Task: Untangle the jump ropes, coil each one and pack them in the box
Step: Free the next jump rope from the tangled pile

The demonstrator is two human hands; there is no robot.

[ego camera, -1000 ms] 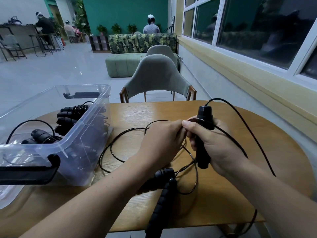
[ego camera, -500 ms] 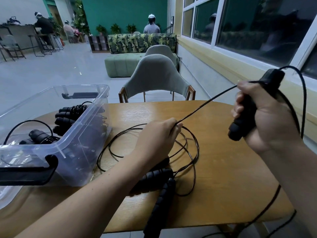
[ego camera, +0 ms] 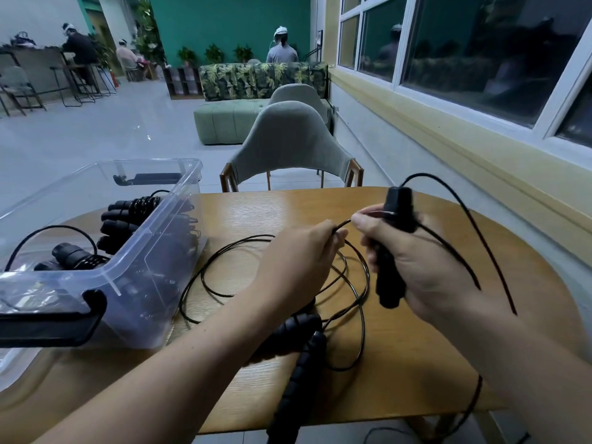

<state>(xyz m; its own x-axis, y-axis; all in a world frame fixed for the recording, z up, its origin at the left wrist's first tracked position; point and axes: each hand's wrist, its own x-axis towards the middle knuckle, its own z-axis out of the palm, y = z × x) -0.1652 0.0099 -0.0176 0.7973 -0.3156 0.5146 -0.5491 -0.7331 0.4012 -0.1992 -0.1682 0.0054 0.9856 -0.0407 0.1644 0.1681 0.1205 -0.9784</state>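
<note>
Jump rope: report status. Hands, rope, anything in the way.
Right hand grips handle upright. Left hand pinches cord close by. Rest of it looped on table, over two foam handles. Box alongside, unobstructed.

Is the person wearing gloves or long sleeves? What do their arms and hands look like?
No gloves and no long sleeves. The left hand and the right hand are bare, with no rings that show. The left forearm and the right forearm are bare too, all the way to the picture's edge, with no sleeve, watch or bracelet in view.
</note>
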